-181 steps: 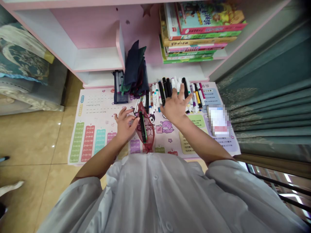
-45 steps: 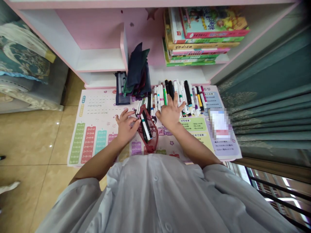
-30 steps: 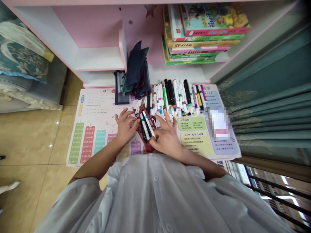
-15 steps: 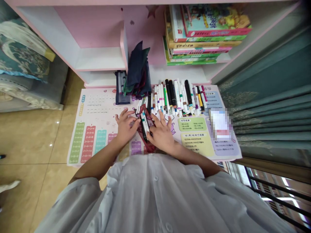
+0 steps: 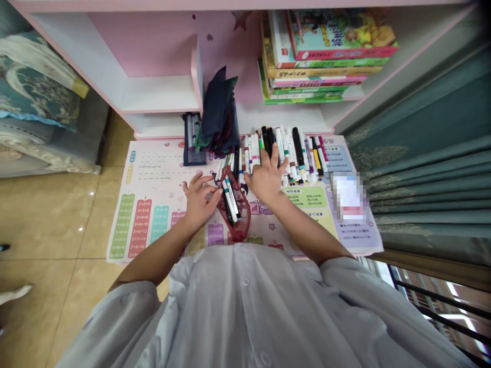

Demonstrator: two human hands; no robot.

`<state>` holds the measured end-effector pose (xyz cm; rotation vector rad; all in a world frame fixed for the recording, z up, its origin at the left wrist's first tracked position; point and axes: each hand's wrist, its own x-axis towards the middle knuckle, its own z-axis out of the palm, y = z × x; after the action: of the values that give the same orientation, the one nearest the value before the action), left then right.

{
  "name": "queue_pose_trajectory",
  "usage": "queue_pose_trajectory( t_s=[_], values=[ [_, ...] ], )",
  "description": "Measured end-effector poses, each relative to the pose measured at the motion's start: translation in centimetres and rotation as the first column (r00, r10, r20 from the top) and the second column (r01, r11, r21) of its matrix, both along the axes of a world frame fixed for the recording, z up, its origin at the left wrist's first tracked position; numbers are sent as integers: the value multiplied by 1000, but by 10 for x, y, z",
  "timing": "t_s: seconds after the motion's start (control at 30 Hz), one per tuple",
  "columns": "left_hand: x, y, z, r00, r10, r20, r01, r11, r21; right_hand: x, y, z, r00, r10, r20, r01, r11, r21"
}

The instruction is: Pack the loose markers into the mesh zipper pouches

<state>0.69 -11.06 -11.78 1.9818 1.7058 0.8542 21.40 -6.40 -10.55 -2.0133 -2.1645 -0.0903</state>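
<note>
A dark red mesh pouch (image 5: 245,225) lies on the desk in front of me, with a white marker (image 5: 230,198) and black ones in it. My left hand (image 5: 200,200) pinches the pouch's left edge between thumb and forefinger, its other fingers raised. To the right, my right hand (image 5: 268,176) reaches over a row of markers (image 5: 288,153), fingers spread and fingertips on or just above them. Whether it touches a particular marker I cannot tell. Black, white and coloured markers lie side by side in that row, partly hidden by this hand.
Dark folded pouches (image 5: 218,112) are heaped behind the left hand, beside a navy pouch (image 5: 194,153) with markers inside. Stacked books (image 5: 318,76) stand on the pink and white shelf. A blurred phone (image 5: 348,197) lies at the right. Printed charts cover the desk mat (image 5: 153,174).
My right hand has left the pouch and moved up and right to the marker row. The pouch's right side now lies spread out. My left hand keeps its pinch.
</note>
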Motion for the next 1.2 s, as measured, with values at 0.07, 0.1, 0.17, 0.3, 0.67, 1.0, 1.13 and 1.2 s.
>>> queue_pose_trajectory(
  t_s=[0.07,0.1,0.17,0.3,0.67,1.0,1.13,1.2],
  values=[
    [0,0,0,1000,-3,4,3,1000,2,-1,3,-4,1000,4,-3,-4,1000,-1],
    [0,0,-1,1000,-4,3,4,1000,4,-2,4,-6,1000,3,-11,-3,1000,5],
    [0,0,-1,1000,-5,-5,5,1000,5,-3,5,-9,1000,4,-31,-3,1000,21],
    [0,0,0,1000,-1,-19,1,1000,2,-2,3,-7,999,4,-40,-2,999,46],
    [0,0,-1,1000,-10,-20,10,1000,15,13,-70,17,931,293,-216,-183,890,417],
    [0,-1,2,999,-17,-37,17,1000,6,-6,-108,19,914,344,-213,-298,929,222],
    [-1,-1,2,999,-19,-44,20,1000,3,-7,-112,28,911,350,-217,-305,927,217],
    [-2,-1,2,999,-17,-44,17,1000,2,-4,-115,31,903,359,-234,-309,924,225]
  ],
)
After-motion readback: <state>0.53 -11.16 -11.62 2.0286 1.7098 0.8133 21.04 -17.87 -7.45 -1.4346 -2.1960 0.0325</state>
